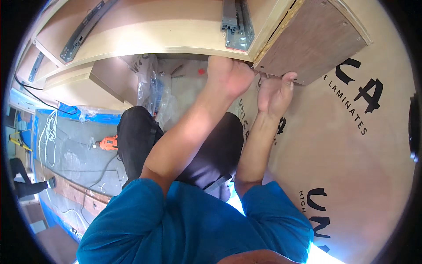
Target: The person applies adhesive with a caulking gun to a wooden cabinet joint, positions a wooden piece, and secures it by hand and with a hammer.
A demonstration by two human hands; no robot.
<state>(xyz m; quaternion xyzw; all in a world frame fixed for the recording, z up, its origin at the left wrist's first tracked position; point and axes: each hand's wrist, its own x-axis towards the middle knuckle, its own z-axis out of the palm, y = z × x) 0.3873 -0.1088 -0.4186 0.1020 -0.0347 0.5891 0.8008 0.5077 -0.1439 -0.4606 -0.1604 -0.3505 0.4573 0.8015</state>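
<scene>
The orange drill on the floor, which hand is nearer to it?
Left. The left hand is up at the cabinet's lower edge, on the orange drill's side; the right hand grips the brown panel, farther right.

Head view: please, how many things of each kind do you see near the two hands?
Hands: 2, left hand and right hand
Brown drawer panel: 1
Metal drawer slides: 2, grey slide and dark slide
Orange power drill: 1
Total: 6

Two hands (228,77) (274,92), perhaps three drawer slides (237,22), one drill (107,143)
</scene>
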